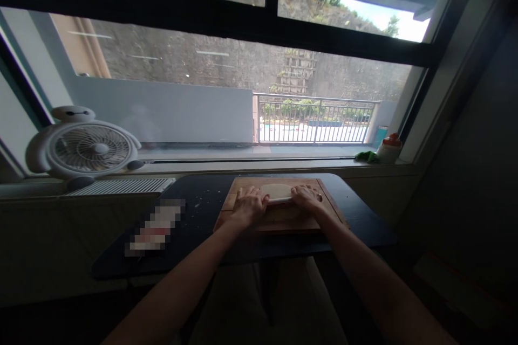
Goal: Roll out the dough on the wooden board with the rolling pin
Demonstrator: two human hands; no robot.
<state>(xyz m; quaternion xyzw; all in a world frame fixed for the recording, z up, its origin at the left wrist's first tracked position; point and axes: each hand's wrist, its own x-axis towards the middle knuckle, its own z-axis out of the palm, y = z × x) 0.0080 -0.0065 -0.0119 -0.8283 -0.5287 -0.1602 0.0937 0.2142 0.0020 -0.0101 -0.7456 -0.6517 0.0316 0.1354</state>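
Note:
A pale, thin rolling pin (280, 200) lies crosswise over a flattened, rounded sheet of dough (276, 190). The dough rests on a wooden board (331, 209), showing beyond the pin and partly on the near side. My left hand (250, 206) presses down on the pin's left end, fingers pointing away from me and thumb toward the middle. At the other end, my right hand (306, 197) holds the pin with its fingers bent over it. Both pin ends are hidden beneath my hands.
The board sits on a dark table (198, 232) with white specks at its left. A blurred-out object (156, 229) lies there too. A white fan (95, 148) stands by the window at left. A white bottle with an orange top (389, 150) and a green item (366, 157) are on the right sill.

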